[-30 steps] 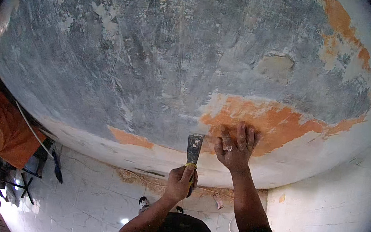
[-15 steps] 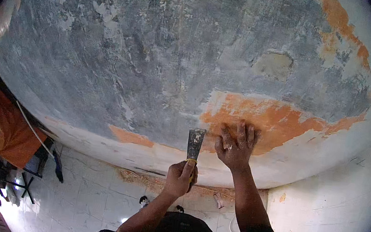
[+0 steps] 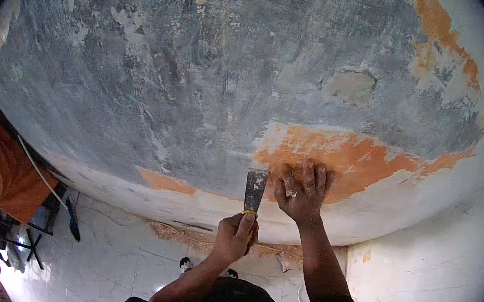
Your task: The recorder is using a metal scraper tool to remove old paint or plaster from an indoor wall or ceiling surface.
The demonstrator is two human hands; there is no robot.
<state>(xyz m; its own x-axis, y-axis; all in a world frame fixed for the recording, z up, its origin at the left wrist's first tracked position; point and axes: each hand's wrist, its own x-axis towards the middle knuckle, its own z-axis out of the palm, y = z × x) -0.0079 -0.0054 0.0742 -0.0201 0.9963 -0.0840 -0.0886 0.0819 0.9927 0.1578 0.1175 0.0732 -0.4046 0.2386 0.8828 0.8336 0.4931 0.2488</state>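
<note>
Peeling grey wall (image 3: 202,80): left fingers (image 3: 245,224) clamp an upright scraper (image 3: 254,192); bent right fingers (image 3: 309,177), apart, apparently touch its orange patch (image 3: 367,163).

Speckled scraper (image 3: 254,192), upright; patchy grey wall (image 3: 213,87)

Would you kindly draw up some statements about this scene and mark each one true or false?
1. The left hand grips a scraper. True.
2. The right hand holds a brush. False: it holds no visible tool and is at the larger orange patch.
3. An orange cloth hangs at the picture's left. True.
4. The scraper's blade points toward the person's body. False: it points away from the body.
</note>
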